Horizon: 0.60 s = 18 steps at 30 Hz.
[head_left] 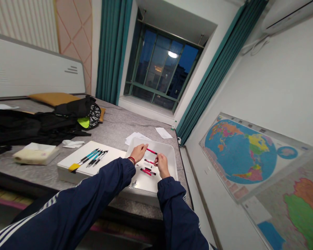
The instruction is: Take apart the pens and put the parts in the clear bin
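My left hand [138, 153] and my right hand [162, 164] are over a white plastic tray [173, 156]. Between them runs a red pen barrel [152, 151]; the fingers of my left hand pinch one end, and my right hand grips the dark end. Below it, another red and black pen piece [149, 161] reaches toward my right fingers. Several red and black pen parts [146, 172] lie on the tray floor, with small dark tips near them. Left of the tray, a white box [80, 150] bears a row of teal and black pens [94, 158].
A yellow item [73, 167] lies at the box's front edge. Farther left are a tissue pack [35, 153] and a black bag [36, 125]. White papers [135, 136] and a small bottle [174, 125] stand behind the tray. The table's right edge borders a wall with maps.
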Each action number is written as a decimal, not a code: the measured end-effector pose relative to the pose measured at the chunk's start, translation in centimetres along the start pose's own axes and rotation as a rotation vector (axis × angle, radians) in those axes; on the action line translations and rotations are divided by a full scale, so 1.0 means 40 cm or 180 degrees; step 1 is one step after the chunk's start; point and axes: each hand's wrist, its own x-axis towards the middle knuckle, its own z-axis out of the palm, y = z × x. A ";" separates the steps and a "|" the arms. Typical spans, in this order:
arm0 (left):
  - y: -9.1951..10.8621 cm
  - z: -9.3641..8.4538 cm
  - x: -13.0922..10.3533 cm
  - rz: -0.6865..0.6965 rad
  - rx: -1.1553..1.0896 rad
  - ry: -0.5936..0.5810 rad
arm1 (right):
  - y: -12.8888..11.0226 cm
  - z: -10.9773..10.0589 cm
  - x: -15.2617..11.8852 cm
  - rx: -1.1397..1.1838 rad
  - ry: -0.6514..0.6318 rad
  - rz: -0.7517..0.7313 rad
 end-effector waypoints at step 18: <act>-0.015 0.008 0.014 -0.0156 -0.0162 -0.0072 | 0.036 -0.016 0.029 -0.0466 0.0368 -0.0188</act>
